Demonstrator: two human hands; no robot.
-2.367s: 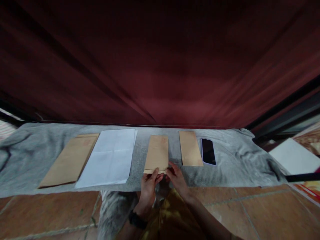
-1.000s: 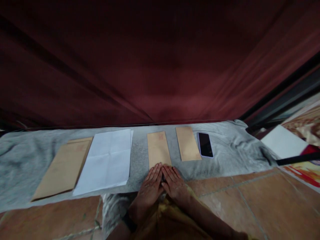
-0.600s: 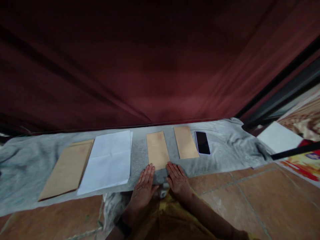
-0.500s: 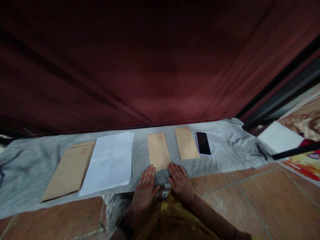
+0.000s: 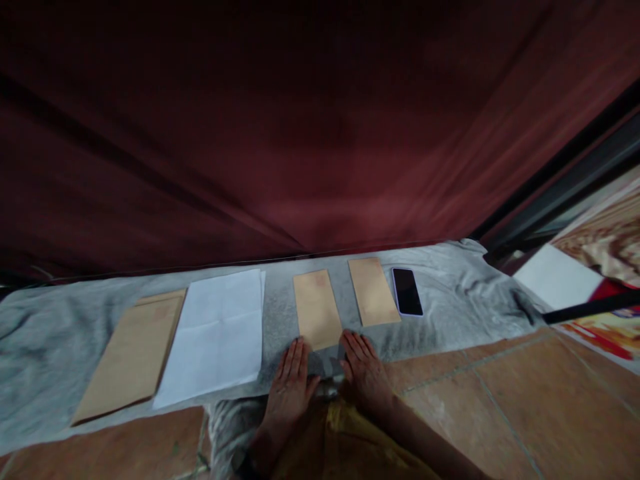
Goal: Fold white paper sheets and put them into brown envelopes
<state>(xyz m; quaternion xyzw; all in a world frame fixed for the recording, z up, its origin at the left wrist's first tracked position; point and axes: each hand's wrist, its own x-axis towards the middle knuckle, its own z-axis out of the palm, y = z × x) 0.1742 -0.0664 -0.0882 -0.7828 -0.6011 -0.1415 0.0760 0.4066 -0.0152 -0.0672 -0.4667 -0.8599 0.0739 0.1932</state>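
A small brown envelope [image 5: 319, 309] lies flat on the grey cloth [image 5: 277, 320] right in front of me. My left hand [image 5: 290, 383] rests palm down by its near left corner, fingers stretched out. Palm down at the near right corner lies my right hand [image 5: 364, 367], its fingers extended too. Both sets of fingertips are at the envelope's edge; whether they press on it I cannot tell. A second brown envelope [image 5: 373, 292] is to the right, beside a phone [image 5: 407, 292] with a dark screen.
Creased white sheets [image 5: 215, 333] lie to the left, with larger brown envelopes [image 5: 133, 357] stacked beyond them. Behind the cloth hangs a dark red curtain [image 5: 320, 167]. A dark metal frame [image 5: 565, 173] and a white sheet [image 5: 560, 277] are at the right, above the tiled floor [image 5: 560, 393].
The view has shifted slightly, so things on the cloth appear a little lower. Both hands stay flat at the envelope's near corners, and the envelope keeps its place on the cloth.
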